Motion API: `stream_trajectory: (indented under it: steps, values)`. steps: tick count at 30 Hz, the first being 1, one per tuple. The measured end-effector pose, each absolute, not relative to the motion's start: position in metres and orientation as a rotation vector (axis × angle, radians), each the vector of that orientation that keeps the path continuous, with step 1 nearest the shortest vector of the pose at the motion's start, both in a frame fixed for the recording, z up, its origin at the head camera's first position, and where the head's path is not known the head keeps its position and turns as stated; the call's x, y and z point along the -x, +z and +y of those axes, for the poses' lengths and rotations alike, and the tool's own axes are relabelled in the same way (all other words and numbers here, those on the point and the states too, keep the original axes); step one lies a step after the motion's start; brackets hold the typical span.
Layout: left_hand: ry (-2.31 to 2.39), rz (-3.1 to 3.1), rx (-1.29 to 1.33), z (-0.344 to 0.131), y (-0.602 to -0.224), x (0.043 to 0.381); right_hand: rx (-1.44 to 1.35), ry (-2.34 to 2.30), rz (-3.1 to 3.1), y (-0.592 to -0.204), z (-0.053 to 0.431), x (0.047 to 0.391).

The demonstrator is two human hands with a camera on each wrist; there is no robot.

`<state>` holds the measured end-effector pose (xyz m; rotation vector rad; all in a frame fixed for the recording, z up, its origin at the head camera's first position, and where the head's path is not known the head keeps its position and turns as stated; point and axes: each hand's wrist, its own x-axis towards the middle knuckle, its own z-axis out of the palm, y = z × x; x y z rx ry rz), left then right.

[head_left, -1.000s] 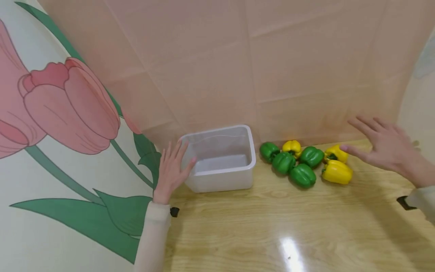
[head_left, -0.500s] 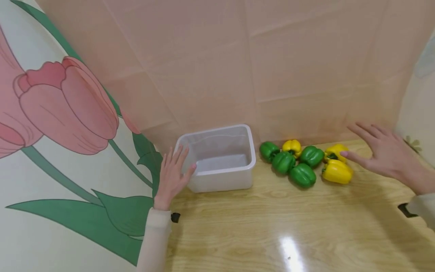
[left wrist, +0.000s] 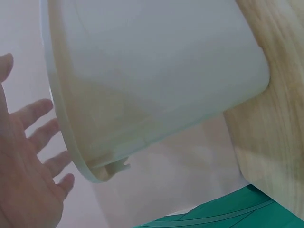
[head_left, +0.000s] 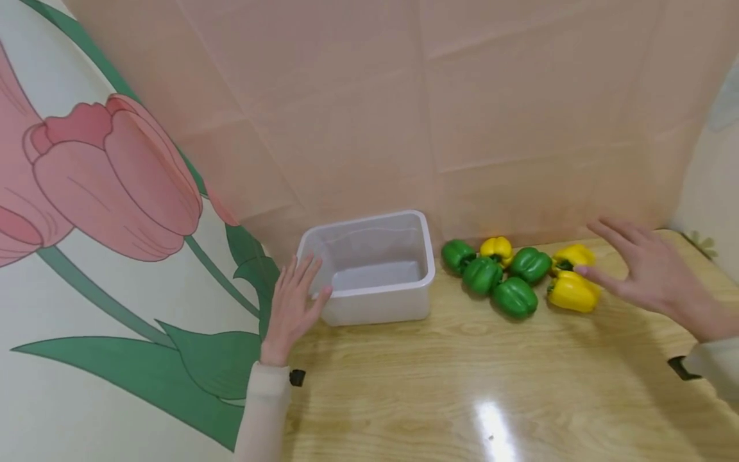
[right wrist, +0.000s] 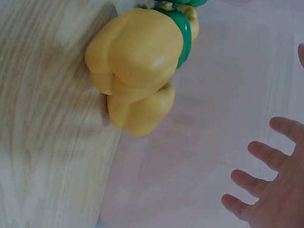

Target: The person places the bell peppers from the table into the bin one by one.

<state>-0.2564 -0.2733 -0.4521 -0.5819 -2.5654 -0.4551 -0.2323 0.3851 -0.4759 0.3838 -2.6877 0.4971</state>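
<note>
In the head view my left hand (head_left: pixel 291 308) hovers over the left end of a light grey plastic bin (head_left: pixel 375 305), its fingers spread and holding nothing. The left wrist view shows those fingers close to the rim of the bin (left wrist: pixel 156 61); whether they touch it I cannot tell. My right hand (head_left: pixel 652 273), also spread and holding nothing, is raised beside two yellow bell peppers, the front one (head_left: pixel 573 292) and the back one (head_left: pixel 577 255). In the right wrist view it stays apart from the front yellow pepper (right wrist: pixel 135 52). Several green bell peppers (head_left: pixel 515 298) lie right of the bin.
A third yellow pepper (head_left: pixel 496 250) sits at the back among the green ones. Everything stands on a wood-grain table (head_left: pixel 392 391). A pinkish cloth (head_left: pixel 358 115) hangs behind, and a wall with painted tulips (head_left: pixel 127 173) rises on the left.
My right hand has sunk a little and come slightly left, nearer the yellow peppers. The left hand has slipped slightly down along the bin's end. The bin and peppers stay put.
</note>
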Motion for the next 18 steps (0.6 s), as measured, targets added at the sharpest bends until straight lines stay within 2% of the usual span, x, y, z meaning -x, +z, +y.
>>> stream_trajectory:
  steps: [18]
  values:
    - [-0.534,-2.476,0.634,-0.274,-0.466,0.246,-0.388,0.557,-2.635,-0.491,0.380,0.223]
